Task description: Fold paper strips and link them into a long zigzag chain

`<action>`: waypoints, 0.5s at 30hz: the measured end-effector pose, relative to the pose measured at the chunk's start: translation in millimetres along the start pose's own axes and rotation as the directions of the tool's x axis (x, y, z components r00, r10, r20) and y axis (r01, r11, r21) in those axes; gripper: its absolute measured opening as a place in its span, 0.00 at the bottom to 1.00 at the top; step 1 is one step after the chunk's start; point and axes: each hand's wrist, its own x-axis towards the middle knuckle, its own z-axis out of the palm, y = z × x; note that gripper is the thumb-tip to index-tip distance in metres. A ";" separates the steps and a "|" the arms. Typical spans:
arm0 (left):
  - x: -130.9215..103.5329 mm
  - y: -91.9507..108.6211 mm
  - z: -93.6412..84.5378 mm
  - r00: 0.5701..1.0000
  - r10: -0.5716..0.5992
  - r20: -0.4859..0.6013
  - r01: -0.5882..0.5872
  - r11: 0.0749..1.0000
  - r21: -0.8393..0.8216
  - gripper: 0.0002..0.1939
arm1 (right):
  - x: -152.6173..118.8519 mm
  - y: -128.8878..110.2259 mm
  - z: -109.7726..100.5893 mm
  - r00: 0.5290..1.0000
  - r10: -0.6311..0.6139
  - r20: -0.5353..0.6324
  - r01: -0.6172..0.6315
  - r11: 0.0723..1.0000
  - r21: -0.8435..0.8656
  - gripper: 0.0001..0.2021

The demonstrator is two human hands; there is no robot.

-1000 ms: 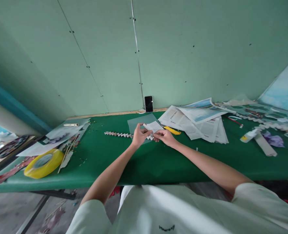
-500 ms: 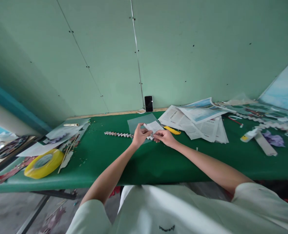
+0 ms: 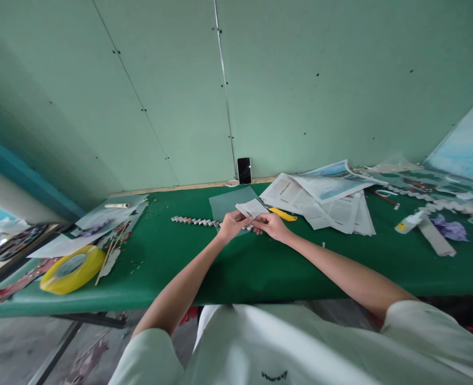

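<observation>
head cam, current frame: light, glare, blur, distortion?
Head view: diffuse light, with a soft dark patch on the green table between the forearms; head view: small glint on the phone screen; head view: wide-angle stretch on the yellow tape roll, floor smeared; head view: detail where both hands meet at the white paper too small to resolve.

Over the counter (image 3: pixel 256 275), both bare arms (image 3: pixel 190 278) are stretched forward, the left hand (image 3: pixel 231 226) and right hand (image 3: pixel 275 226) held close together, fingers (image 3: pixel 262 218) curled inward.
</observation>
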 end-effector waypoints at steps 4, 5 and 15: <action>-0.2 -0.3 -2.0 1.000 -0.008 -0.015 0.009 0.999 0.033 0.26 | 0.6 2.9 0.3 1.000 -0.005 0.001 0.005 1.000 -0.013 0.24; -0.1 -0.4 -2.7 1.000 -0.012 -0.023 0.013 0.999 0.042 0.25 | 0.9 4.4 0.1 1.000 -0.007 0.004 0.007 1.000 -0.015 0.24; 0.0 2.2 -5.3 0.995 -0.037 -0.089 0.046 0.994 0.098 0.24 | -1.5 9.4 -1.8 0.992 -0.031 0.124 0.034 0.999 -0.020 0.22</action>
